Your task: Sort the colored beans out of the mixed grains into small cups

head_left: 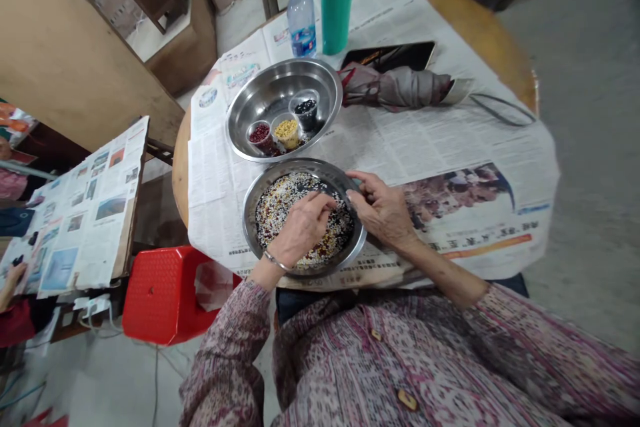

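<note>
A round metal bowl (359, 247) in front of me holds a mix of white, black, yellow and dark red grains and beans (285, 200). Over this mix is my left hand (305, 227), its fingers pinched together; what they hold is hidden. My right hand (385, 210) grips the bowl's right rim between thumb and fingers. Just beyond stands a larger metal basin (273, 83). Inside it are three clear plastic cups: one of red beans (261, 133), one of yellow beans (287, 129) and one of black beans (305, 108). Some loose dark grains lie beside the cups.
Newspaper (370, 140) covers the round table (465, 10). Behind the basin stand a water bottle (302, 17) and a green tumbler (337, 3). A folded umbrella (395, 87) lies by a dark tablet-like object (393, 55). A red stool (160, 293) is at left, near another person's hand (15, 273).
</note>
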{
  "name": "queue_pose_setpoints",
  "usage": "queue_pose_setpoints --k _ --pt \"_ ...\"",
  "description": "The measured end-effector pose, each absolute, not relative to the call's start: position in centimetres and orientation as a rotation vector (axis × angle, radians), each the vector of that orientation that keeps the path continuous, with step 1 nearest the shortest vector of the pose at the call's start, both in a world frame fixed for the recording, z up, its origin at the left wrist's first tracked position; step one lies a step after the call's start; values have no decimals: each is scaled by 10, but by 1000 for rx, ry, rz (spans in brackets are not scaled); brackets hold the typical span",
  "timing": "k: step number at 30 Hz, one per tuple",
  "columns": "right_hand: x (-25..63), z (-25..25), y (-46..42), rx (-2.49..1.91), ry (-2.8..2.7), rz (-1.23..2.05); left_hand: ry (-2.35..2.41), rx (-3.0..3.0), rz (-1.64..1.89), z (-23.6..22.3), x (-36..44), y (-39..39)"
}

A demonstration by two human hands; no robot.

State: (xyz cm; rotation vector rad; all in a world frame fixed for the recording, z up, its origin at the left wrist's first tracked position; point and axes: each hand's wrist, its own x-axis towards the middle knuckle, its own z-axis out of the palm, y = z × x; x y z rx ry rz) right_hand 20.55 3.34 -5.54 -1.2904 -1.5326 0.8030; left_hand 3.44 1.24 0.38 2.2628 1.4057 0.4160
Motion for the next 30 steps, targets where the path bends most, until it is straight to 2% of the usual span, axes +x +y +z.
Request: queue_pose_setpoints --k 7,18,30 --pt "206 -59 34 -1263 -1517 795 1359 2270 396 10 20 -27" --pt "206 -58 35 -1259 -1525 782 1301 2418 183 2 51 -6" --pt "206 -57 35 -1260 -1508 785 1287 2317 171 5 46 -12"
